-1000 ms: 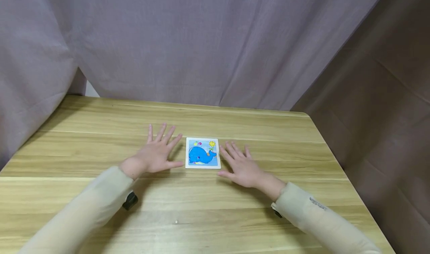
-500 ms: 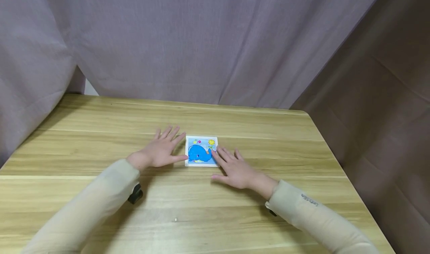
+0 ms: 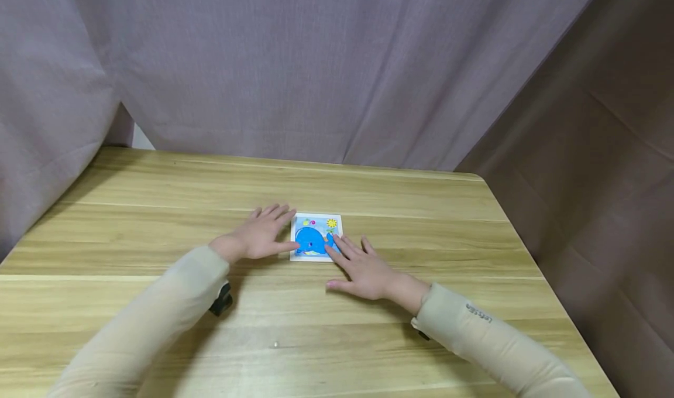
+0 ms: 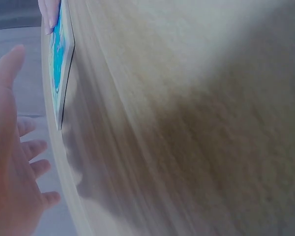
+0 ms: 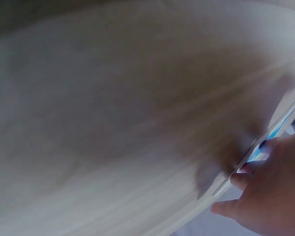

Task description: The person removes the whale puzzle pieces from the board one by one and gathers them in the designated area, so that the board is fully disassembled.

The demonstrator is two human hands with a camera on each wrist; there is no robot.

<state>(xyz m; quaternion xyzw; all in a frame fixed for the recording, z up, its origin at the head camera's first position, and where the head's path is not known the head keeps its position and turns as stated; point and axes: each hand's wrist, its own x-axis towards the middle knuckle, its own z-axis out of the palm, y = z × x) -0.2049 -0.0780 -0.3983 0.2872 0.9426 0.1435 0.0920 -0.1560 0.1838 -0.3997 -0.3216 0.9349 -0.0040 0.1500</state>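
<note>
A square picture puzzle (image 3: 317, 218) with a white border and a blue whale lies flat on the wooden table. My left hand (image 3: 260, 234) hovers at its left edge, fingers spread, thumb overlapping the whale's head in the head view. The left wrist view shows the left hand (image 4: 12, 147) raised above the tabletop beside the puzzle (image 4: 64, 73). From the right, my right hand (image 3: 367, 275) reaches over the lower right corner, its straight fingertips on the whale's tail. In the right wrist view the right hand's fingers (image 5: 241, 180) meet the puzzle's edge (image 5: 221, 188).
The wooden tabletop (image 3: 316, 339) stretches around the puzzle, with a tiny pale speck (image 3: 276, 344) near the front. Grey curtains (image 3: 263, 64) hang along the back edge, and a darker curtain (image 3: 595, 152) borders the right side.
Both hands have moved inward over the puzzle: the left to the right, the right to the left. The right fingertips have come onto the whale's tail. The puzzle stays in place.
</note>
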